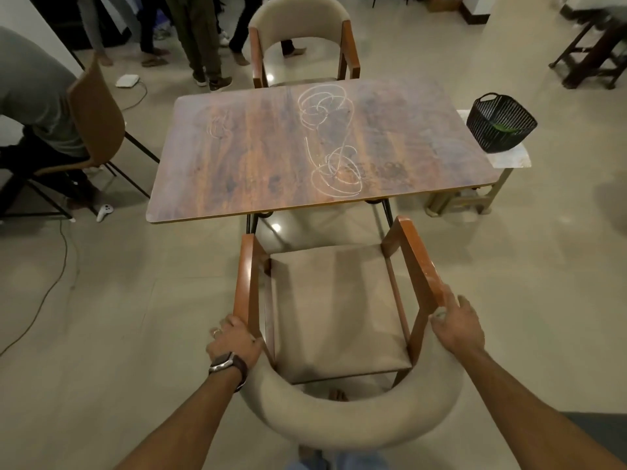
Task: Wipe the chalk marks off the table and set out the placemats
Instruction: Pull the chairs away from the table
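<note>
A wooden table (258,157) stands ahead, scribbled with white chalk marks (325,106) in loops at the centre right, more loops (337,173) near the front edge and a faint scribble (220,126) at the left. Between me and the table is a beige armchair (336,310) with orange-brown wooden arms. My left hand (234,344), with a watch on the wrist, grips the rear of the chair's left arm. My right hand (458,325) holds the rear of the right arm, fingers spread over the wood. No placemats or cloth are visible.
A second armchair (302,35) faces me across the table. A black basket (501,122) sits on a small side table (509,157) at the right. A seated person (30,96) is at the left; several people stand behind. A cable (57,276) and controller (104,212) lie on the floor.
</note>
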